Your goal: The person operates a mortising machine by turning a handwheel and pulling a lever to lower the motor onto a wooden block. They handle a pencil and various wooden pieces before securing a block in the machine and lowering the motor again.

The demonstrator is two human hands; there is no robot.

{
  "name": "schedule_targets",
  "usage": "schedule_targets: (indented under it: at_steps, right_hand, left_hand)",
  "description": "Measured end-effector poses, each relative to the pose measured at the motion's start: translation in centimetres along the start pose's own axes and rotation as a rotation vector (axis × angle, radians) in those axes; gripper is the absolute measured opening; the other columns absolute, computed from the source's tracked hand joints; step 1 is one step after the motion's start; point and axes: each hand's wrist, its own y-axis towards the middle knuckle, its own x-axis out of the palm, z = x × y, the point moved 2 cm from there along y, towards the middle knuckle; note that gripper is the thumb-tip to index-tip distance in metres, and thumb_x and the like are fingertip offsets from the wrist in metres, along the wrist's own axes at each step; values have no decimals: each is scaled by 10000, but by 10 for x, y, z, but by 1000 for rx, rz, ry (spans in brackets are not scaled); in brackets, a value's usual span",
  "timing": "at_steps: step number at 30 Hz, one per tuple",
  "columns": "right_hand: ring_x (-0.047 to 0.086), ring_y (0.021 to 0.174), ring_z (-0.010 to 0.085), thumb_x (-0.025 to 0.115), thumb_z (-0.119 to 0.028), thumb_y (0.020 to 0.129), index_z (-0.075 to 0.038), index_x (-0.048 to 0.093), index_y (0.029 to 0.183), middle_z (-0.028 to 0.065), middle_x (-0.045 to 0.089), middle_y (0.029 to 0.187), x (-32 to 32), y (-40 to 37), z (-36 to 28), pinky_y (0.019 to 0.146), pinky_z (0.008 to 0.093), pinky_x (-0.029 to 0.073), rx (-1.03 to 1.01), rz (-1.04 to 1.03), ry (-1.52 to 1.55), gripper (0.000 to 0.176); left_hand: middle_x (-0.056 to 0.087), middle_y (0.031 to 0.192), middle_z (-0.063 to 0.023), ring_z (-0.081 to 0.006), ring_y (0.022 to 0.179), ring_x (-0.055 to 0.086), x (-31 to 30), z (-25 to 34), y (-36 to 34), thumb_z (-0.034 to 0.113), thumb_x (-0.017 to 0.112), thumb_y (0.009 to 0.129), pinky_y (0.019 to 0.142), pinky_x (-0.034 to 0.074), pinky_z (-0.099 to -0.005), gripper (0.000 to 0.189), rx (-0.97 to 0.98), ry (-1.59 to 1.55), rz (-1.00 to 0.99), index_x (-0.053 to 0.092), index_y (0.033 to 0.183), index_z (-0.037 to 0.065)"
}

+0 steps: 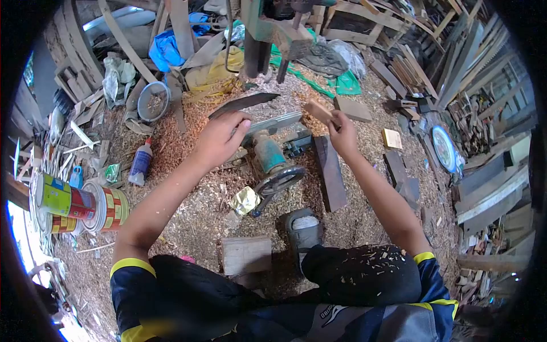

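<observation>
My left hand (222,139) is at a dark curved piece (245,104), with its fingers around the near left end. Beside it stands a machine with a grey metal bar (273,123), a green and rusty body (269,151) and a handwheel (280,180). My right hand (343,135) pinches the near end of a small brown wooden block (319,112), to the right of the metal bar. A dark wooden plank (329,174) lies below my right hand.
Wood shavings cover the ground. Stacked paint buckets (57,196) and a bottle (140,163) are at the left. A wood block (247,255) lies near my foot. A round white-and-blue lid (444,149) and piled boards (484,74) are at the right.
</observation>
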Motion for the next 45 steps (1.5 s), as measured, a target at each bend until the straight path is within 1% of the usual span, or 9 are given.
schedule_targets:
  at_steps: [4,6,9,12,19,22,26,32,45]
  right_hand:
    - [707,1253,449,706,-38,945,-89,581,1510,243,708,1395,16,-12,61,1029,481,577,72,-386,-159,581]
    - [598,1408,466,687,-22,912,-162,416,1682,237,493,1669,15,-27,58,1151,491,526,-229,-435,-186,829]
    - [540,1473,456,689,-20,901,-191,348,1729,205,326,1780,3,-38,57,1200,470,494,-122,-577,-209,912]
    - [549,1464,463,691,-32,901,-187,344,1731,220,343,1769,-2,-49,58,1189,484,499,-144,-598,-196,912]
    - [586,1422,455,682,-86,933,-142,501,1636,222,497,1670,-20,-44,56,1173,483,512,-166,-531,-223,728]
    - [648,1296,454,731,-113,927,-104,651,1487,228,677,1427,-29,-35,61,1101,520,539,-145,-361,-163,565]
    - [697,1086,432,773,-109,895,-57,724,1306,196,730,1160,-46,-30,86,970,533,567,-147,-159,-247,417]
    - [699,1026,438,800,-120,871,-52,727,1233,189,723,1122,-44,26,140,926,542,567,-302,-55,-265,376]
    - [675,1105,380,832,-112,835,-82,689,1242,148,687,1129,-10,102,209,958,511,546,-488,15,-235,432]
  left_hand:
    - [731,1115,-218,-417,1064,708,5,2,0,270,549,1126,920,555,-482,298,89,7,40,699,1231,35]
    - [719,1093,-217,-429,1046,699,4,7,0,273,554,1127,916,554,-492,297,66,68,28,701,1188,23]
    - [710,1079,-206,-432,1028,689,0,19,1,250,575,1103,912,550,-496,274,52,99,23,709,1137,14]
    - [709,1083,-169,-408,1045,677,-9,41,-11,210,605,1053,925,530,-491,223,249,132,169,715,1090,19]
    - [698,1110,-126,-358,1089,648,-16,68,-19,182,631,990,955,485,-478,179,411,140,125,721,1053,41]
    - [696,1101,-129,-363,1065,648,-11,75,-10,195,628,995,951,484,-480,188,425,95,121,730,1026,40]
    - [706,1095,-125,-367,1049,652,3,91,5,210,612,1006,948,477,-486,206,453,100,70,732,982,45]
    - [714,1106,-122,-364,1040,659,31,125,51,340,608,1031,923,471,-489,311,540,152,-71,728,955,64]
    - [697,1121,-81,-328,1057,657,102,152,124,234,842,818,933,480,-471,246,340,206,-312,688,929,78]
